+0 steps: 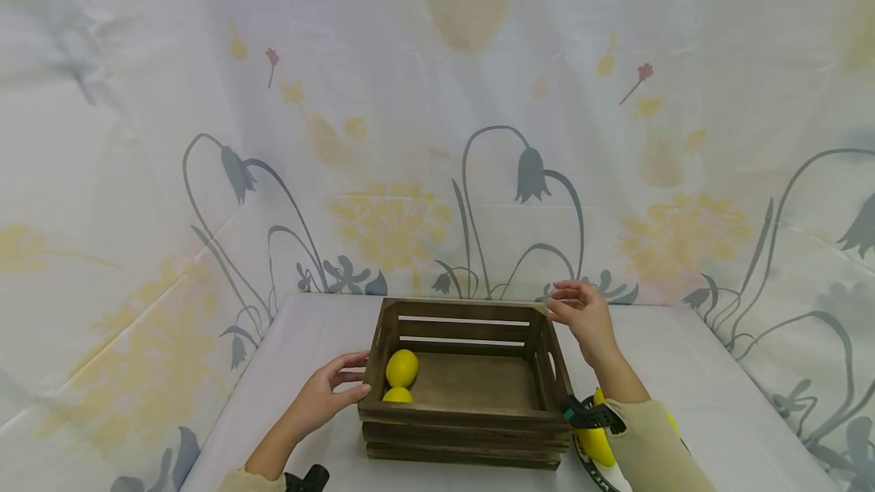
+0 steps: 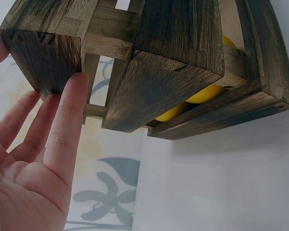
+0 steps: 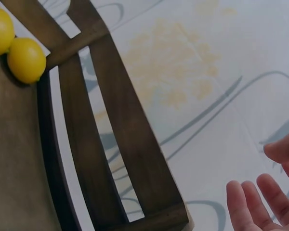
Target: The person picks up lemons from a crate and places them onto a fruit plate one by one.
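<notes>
A dark brown slatted wooden crate [image 1: 472, 431] stands on the white table. Two lemons lie in its left end, the rear lemon [image 1: 402, 368] beside the front lemon [image 1: 397, 395]; in the right wrist view both lemons [image 3: 26, 60] touch. My left hand [image 1: 330, 392] rests against the crate's left side, fingers nearly straight; the left wrist view shows fingertips [image 2: 77, 84] touching the wood. By the back right corner, my right hand [image 1: 581, 317] hovers with loosely bent fingers. In the right wrist view that hand [image 3: 274, 197] stands apart from the crate and holds nothing.
Right of the crate, a plate with a dark patterned rim [image 1: 593, 475] bears yellow fruit [image 1: 597, 446], partly hidden by the right forearm. A flower-printed curtain [image 1: 410, 135] hangs behind and beside the table [image 1: 314, 325].
</notes>
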`<state>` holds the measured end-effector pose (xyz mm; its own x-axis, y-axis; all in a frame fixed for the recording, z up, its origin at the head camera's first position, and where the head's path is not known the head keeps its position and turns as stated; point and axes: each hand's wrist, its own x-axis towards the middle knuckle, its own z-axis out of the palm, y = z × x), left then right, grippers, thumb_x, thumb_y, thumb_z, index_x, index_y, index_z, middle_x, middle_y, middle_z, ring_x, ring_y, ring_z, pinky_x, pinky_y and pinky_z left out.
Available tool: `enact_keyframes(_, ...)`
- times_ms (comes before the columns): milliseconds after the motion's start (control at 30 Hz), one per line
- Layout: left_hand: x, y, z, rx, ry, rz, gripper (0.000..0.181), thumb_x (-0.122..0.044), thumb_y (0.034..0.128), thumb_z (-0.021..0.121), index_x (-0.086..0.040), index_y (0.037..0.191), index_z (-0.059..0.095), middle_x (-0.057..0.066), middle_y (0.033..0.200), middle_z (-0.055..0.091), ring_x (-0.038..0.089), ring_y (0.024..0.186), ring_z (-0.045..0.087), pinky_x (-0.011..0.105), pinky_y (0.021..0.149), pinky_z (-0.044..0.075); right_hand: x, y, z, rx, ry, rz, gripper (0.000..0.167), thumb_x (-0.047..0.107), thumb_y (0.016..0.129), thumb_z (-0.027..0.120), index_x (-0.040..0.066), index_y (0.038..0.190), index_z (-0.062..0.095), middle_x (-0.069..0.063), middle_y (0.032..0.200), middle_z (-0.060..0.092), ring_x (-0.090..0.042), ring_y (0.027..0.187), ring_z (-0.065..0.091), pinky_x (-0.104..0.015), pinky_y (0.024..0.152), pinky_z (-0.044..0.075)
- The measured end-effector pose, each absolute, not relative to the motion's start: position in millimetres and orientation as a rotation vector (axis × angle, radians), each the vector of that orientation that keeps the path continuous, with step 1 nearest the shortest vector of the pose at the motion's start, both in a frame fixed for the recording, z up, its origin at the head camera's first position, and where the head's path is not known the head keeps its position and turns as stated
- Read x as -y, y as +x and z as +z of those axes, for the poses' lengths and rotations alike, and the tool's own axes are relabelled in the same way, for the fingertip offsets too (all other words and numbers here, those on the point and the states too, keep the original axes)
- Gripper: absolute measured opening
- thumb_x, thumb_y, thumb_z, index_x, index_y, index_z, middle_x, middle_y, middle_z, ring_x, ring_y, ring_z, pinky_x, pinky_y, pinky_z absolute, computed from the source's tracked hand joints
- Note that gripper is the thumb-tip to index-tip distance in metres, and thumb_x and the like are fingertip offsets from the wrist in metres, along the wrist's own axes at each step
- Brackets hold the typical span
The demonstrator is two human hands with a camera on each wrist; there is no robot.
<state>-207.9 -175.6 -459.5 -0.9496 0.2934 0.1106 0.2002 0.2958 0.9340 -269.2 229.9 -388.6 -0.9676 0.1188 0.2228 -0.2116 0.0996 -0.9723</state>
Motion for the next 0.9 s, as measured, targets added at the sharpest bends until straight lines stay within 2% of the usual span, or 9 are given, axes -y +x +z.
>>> enact_keyframes(133, 176, -208, -460, -2.46, 0.466, 1.755, 0.055, -0.019, 0.0861, 0.068, -0.004, 0.134, 0.046, 0.021, 0.128, 0.048, 0.036, 0.109, 0.052, 0.032, 0.08, 0.052, -225, -273, -389, 2.129, 0.11, 1.975, 0.038, -0.003, 0.085, 0.063, -0.013, 0.118, 0.044, -0.013, 0.097, 0.05, -0.011, 0.083, 0.058, -0.027, 0.072, 0.053)
enact_keyframes(367, 176, -207, -457, -2.436, 0.506, 1.762, 0.055, -0.018, 0.0873, 0.067, -0.002, 0.135, 0.045, 0.022, 0.129, 0.047, 0.036, 0.11, 0.052, 0.034, 0.08, 0.052, -215, -281, -390, 2.107, 0.099, 2.028, 0.03, -0.009, 0.084, 0.06, -0.008, 0.112, 0.048, -0.011, 0.094, 0.049, -0.01, 0.077, 0.057, -0.027, 0.071, 0.054)
enact_keyframes(600, 175, -207, -457, -2.437, 0.502, 1.764, 0.054, -0.018, 0.0874, 0.066, -0.003, 0.135, 0.045, 0.021, 0.13, 0.047, 0.035, 0.11, 0.052, 0.034, 0.08, 0.052, -202, -286, -388, 2.091, 0.069, 2.061, 0.034, -0.009, 0.084, 0.061, -0.011, 0.115, 0.047, -0.009, 0.092, 0.051, -0.009, 0.073, 0.058, -0.025, 0.068, 0.054)
enact_keyframes(900, 176, -208, -460, -2.468, 0.482, 1.747, 0.055, -0.02, 0.0867, 0.067, -0.005, 0.135, 0.046, 0.021, 0.129, 0.048, 0.037, 0.11, 0.052, 0.034, 0.08, 0.052, -187, -296, -394, 2.123, 0.055, 2.063, 0.033, -0.01, 0.083, 0.06, -0.011, 0.114, 0.049, -0.009, 0.089, 0.052, -0.019, 0.075, 0.061, -0.028, 0.067, 0.055)
